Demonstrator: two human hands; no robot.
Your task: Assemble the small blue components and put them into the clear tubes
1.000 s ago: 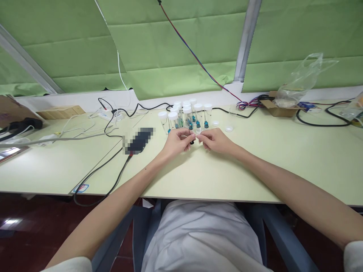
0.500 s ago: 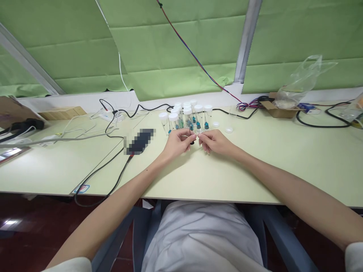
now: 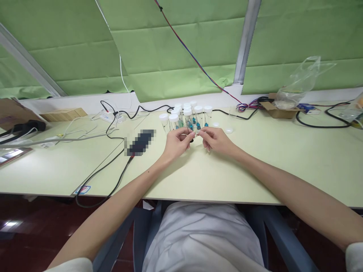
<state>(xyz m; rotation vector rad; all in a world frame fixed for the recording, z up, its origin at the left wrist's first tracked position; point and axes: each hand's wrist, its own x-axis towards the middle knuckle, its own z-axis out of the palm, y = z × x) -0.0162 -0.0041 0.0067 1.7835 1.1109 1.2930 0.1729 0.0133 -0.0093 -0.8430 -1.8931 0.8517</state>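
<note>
My left hand (image 3: 177,142) and my right hand (image 3: 216,139) meet over the pale green table (image 3: 255,166), fingers pinched together. Between them is a small clear vial (image 3: 195,133) with a small dark piece at the left fingertips; both hands grip it. Just behind the hands stands a cluster of several clear vials with white caps (image 3: 185,115), some holding blue-green parts. Two loose white caps (image 3: 228,130) lie to the right of the cluster.
A dark pixelated device (image 3: 140,142) with a black cable lies left of my hands. White and black cables (image 3: 113,121) run across the left table. A cardboard box (image 3: 279,109) with a clear plastic bag (image 3: 300,81) is at the back right. Green blinds hang behind.
Both hands have shifted slightly away from me toward the vial cluster, staying pinched together; the view has tilted down a little.
</note>
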